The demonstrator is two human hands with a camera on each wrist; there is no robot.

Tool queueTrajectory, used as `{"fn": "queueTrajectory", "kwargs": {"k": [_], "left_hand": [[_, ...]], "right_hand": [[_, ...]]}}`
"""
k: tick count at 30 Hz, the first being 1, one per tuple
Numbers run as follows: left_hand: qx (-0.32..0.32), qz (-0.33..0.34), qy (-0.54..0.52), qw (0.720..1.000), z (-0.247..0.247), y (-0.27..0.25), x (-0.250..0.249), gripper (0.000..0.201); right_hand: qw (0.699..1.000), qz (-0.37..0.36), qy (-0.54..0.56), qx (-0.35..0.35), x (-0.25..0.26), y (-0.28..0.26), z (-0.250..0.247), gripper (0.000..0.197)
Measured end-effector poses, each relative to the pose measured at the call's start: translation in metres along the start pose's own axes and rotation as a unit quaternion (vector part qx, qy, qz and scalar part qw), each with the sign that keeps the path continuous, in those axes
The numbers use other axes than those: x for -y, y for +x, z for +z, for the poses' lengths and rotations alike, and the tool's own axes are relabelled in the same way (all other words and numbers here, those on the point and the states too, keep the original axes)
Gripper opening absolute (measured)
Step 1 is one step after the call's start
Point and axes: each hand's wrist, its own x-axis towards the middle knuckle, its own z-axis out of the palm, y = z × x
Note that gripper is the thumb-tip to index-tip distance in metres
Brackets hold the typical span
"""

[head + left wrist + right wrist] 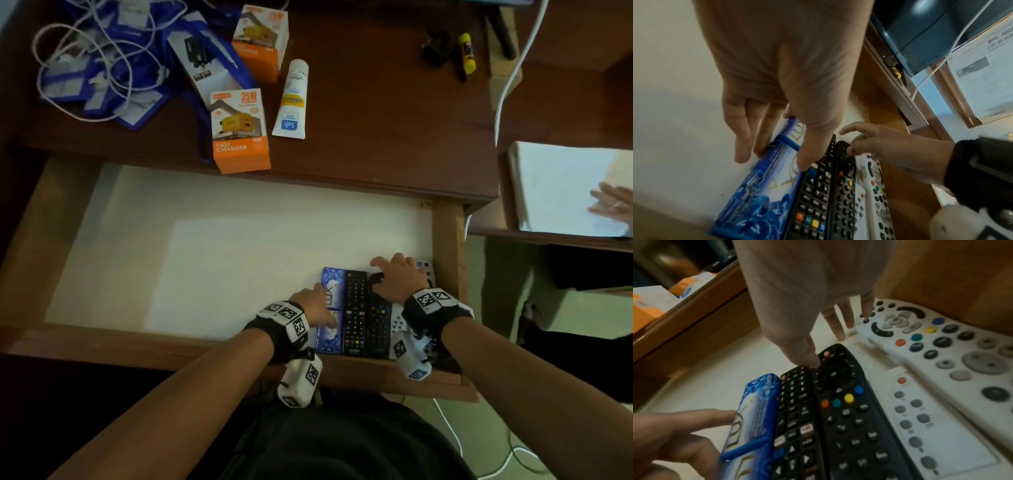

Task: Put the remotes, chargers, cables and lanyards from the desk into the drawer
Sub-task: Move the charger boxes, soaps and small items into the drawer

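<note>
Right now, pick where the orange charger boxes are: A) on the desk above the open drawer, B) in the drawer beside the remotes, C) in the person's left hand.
A: both orange charger boxes sit on the desk, while the drawer holds only the remotes.

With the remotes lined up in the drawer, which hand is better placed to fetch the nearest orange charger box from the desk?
Left. The left hand rests at the blue box, on the side nearer the orange charger box at the desk's front edge. The right hand is farther right, fingers on the black remote.
</note>
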Motion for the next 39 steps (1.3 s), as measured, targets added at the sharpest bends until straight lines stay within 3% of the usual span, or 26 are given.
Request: {"fn": "queueTrajectory", "kwargs": {"k": [9,11,14,17,21,26,32,35,39], "left_hand": [[0.024,0.023,0.016,0.999,0.001,-0.008,0.006,0.08],[0.028,0.025,0.026,0.999,0.002,-0.009,0.006,0.084],[0.026,0.036,0.044,0.998,-0.001,-0.01,0.007,0.075],[-0.001,0.054,0.076,0.996,-0.012,-0.012,0.008,0.063],[-0.048,0.087,0.117,0.988,-0.041,-0.017,-0.006,0.055],[-0.124,0.133,0.096,0.979,-0.099,-0.017,-0.054,0.044],[-0.196,0.19,0.072,0.959,-0.168,-0.005,-0.137,0.028],[-0.22,0.207,0.079,0.95,-0.205,0.007,-0.181,0.024],[-0.247,0.211,0.088,0.941,-0.251,0.037,-0.239,0.024]], "right_hand": [[0.999,-0.001,0.001,0.042,0.013,-0.012,0.002,0.049],[0.999,-0.007,0.003,0.047,0.013,-0.013,0.002,0.052],[0.997,-0.005,0.042,0.059,0.012,-0.017,0.002,0.061],[0.993,0.008,0.109,0.039,0.012,-0.025,0.0,0.07],[0.985,0.004,0.173,-0.013,0.008,-0.033,-0.016,0.061],[0.961,-0.019,0.257,-0.103,-0.001,-0.035,-0.067,0.04],[0.921,-0.058,0.324,-0.21,-0.028,-0.017,-0.14,0.044],[0.908,-0.053,0.338,-0.242,-0.051,0.007,-0.178,0.029],[0.897,-0.066,0.336,-0.281,-0.074,0.046,-0.226,0.045]]}}
